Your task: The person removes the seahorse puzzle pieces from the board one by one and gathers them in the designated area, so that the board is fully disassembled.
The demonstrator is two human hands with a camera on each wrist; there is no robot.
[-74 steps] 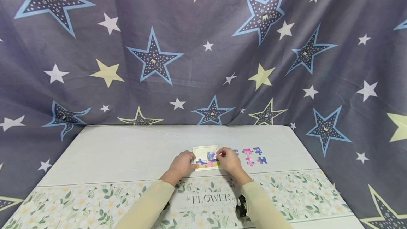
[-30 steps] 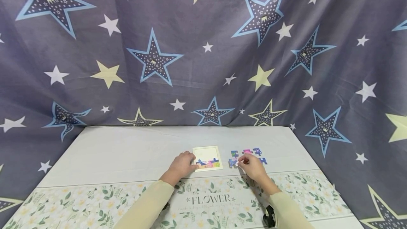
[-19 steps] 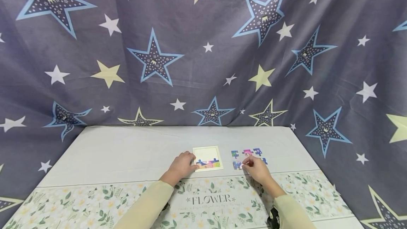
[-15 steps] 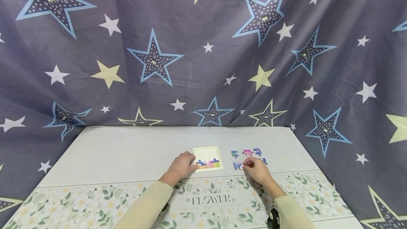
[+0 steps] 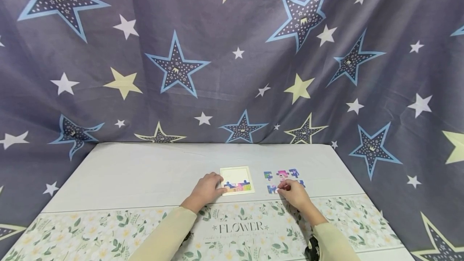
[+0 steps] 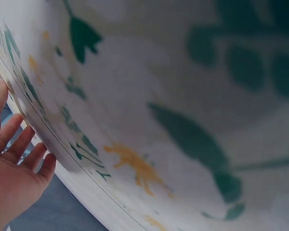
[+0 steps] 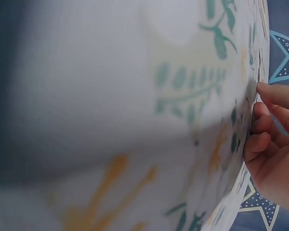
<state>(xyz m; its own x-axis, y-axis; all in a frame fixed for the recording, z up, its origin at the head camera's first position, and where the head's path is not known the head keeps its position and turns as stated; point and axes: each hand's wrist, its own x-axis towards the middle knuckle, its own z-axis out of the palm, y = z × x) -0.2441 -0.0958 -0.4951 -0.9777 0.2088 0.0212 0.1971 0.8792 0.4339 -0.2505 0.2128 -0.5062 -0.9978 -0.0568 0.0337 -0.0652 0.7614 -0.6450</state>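
Note:
My left hand (image 5: pixel 206 188) rests against the left side of a small cream puzzle tray (image 5: pixel 252 178), thumb at its lower corner. In the left wrist view, the spread fingers of this left hand (image 6: pixel 19 154) reach the table's far part. A row of joined puzzle pieces (image 5: pixel 237 187) fills the tray's near part; its far part shows bare. To the right, my right hand (image 5: pixel 293 192) pinches a blue jigsaw piece (image 5: pixel 271 189) between thumb and forefinger, low over the table. In the right wrist view, the right hand (image 7: pixel 274 134) has its fingertips close together, the piece hidden.
Loose jigsaw pieces lie beyond the right hand: a green-and-blue piece (image 5: pixel 268 175), a pink piece (image 5: pixel 282 174) and a blue piece (image 5: pixel 294 172). Another blue piece (image 5: pixel 301 183) is partly hidden by the hand. A flower-print band (image 5: pixel 235 228) crosses the near tabletop; a starred curtain (image 5: pixel 217 51) hangs behind.
My right hand has carried the blue jigsaw piece from over the tray rightward to beside the loose pieces, then shifted slightly further right. The left hand stays at the tray.

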